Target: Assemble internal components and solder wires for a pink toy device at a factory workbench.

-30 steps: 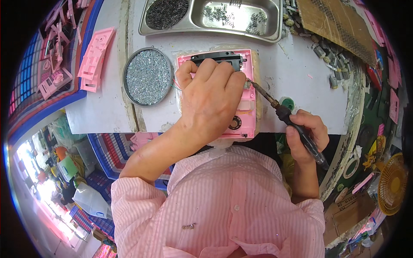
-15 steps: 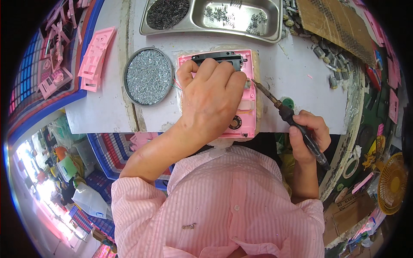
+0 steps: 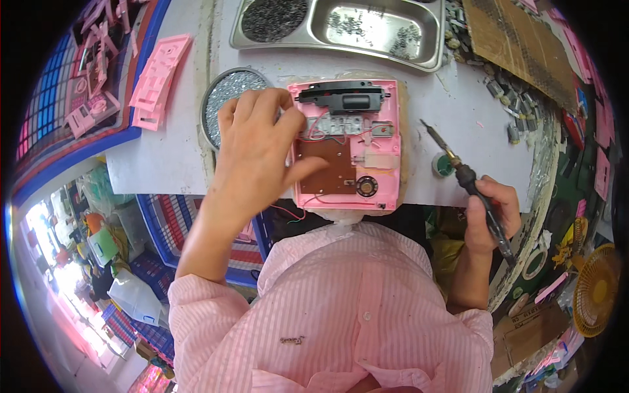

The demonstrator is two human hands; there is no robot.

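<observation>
A shallow pink plastic casing (image 3: 395, 164) lies on the table in front of me. Across its far end sits a black plastic mechanism (image 3: 357, 101); nearer are a brown circuit board (image 3: 323, 167), a round black dial (image 3: 367, 187) and thin red wires. My left hand (image 3: 252, 147) hovers at the casing's left edge, partly covering it, thumb stretched over the board and fingers bent but apart. I see nothing held in it. My right hand (image 3: 495, 209) grips a soldering iron (image 3: 468, 177) by its black handle, its tip pointing up and left, clear of the casing.
Beyond my left hand stands a round bowl (image 3: 211, 108) of small silvery metal pieces. A steel tray (image 3: 334, 52) holds springs at the back. Right of the casing is a small green-rimmed pot (image 3: 443, 165). Small motors (image 3: 517, 111) surround cardboard (image 3: 524, 49); pink panels (image 3: 160, 82) lie left.
My left hand has drawn back leftward off the casing, uncovering the black mechanism and circuit board. The soldering iron has moved right, away from the casing's edge. The view has shifted slightly.
</observation>
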